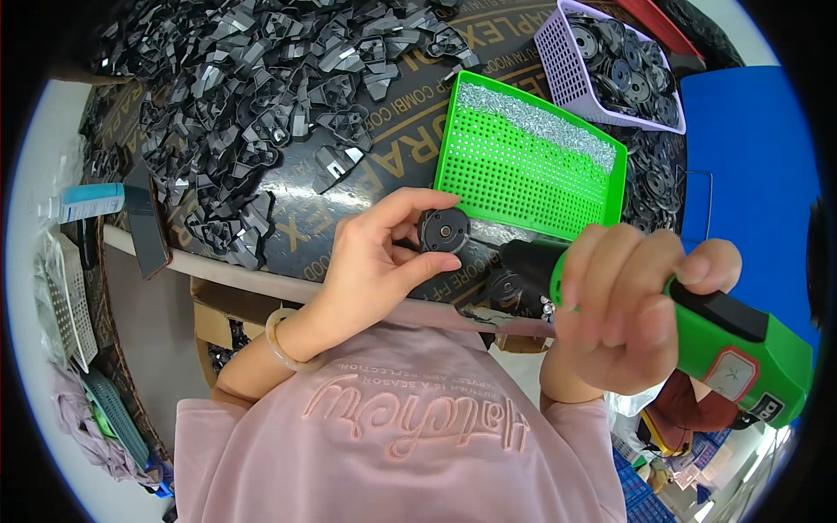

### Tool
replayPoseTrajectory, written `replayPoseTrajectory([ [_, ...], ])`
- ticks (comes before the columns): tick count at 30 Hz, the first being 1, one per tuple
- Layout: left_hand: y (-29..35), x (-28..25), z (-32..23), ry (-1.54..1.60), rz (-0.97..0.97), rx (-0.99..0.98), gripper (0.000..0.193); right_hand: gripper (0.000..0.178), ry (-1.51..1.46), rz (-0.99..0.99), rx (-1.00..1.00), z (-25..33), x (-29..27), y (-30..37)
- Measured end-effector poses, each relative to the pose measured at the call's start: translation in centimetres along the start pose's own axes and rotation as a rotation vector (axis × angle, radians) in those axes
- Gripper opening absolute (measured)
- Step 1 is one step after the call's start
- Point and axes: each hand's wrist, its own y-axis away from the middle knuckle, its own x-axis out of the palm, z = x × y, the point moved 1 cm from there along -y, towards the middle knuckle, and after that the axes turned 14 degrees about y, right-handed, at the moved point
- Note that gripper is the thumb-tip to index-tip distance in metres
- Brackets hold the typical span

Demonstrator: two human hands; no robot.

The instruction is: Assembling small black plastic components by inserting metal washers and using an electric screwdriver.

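Observation:
My left hand point(375, 248) pinches a round black plastic part point(445, 230) between thumb and fingers, its flat face with a central hole showing. In my right hand point(623, 305) is a green and black electric screwdriver point(741, 344), fingers wrapped round its body. Its black nose point(527, 261) points left, and the thin bit reaches toward the round part's right edge; whether they touch I cannot tell. Just beyond my left hand lies a green perforated tray point(532, 179) with many small silvery screws point(532, 118) gathered along its far side.
A large heap of black angular plastic parts point(235, 96) covers the table's far left. At the back right, a lilac basket point(558, 70) holds round black parts, with more piled beside it point(649, 179). A phone point(146, 222) and a blue-labelled bottle point(87, 202) are at the left edge.

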Motion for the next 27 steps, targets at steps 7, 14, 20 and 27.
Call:
replayPoseTrajectory([
  [7, 0.2, 0.4, -0.5, -0.041, -0.002, -0.004, 0.050, 0.027, 0.001, -0.023, -0.002, -0.7, 0.2, 0.5],
  [14, 0.4, 0.5, -0.5, -0.039, 0.010, 0.005, 0.049, 0.024, 0.016, -0.032, -0.002, -0.5, 0.4, 0.6],
  [20, 0.3, 0.6, -0.5, 0.082, 0.006, -0.026, 0.051, 0.022, -0.026, -0.096, 0.028, -0.5, 1.3, 0.7],
  [27, 0.1, 0.3, 0.0, 0.143, 0.017, -0.033, 0.052, 0.025, -0.050, -0.112, 0.086, -0.8, 1.6, 0.8],
])
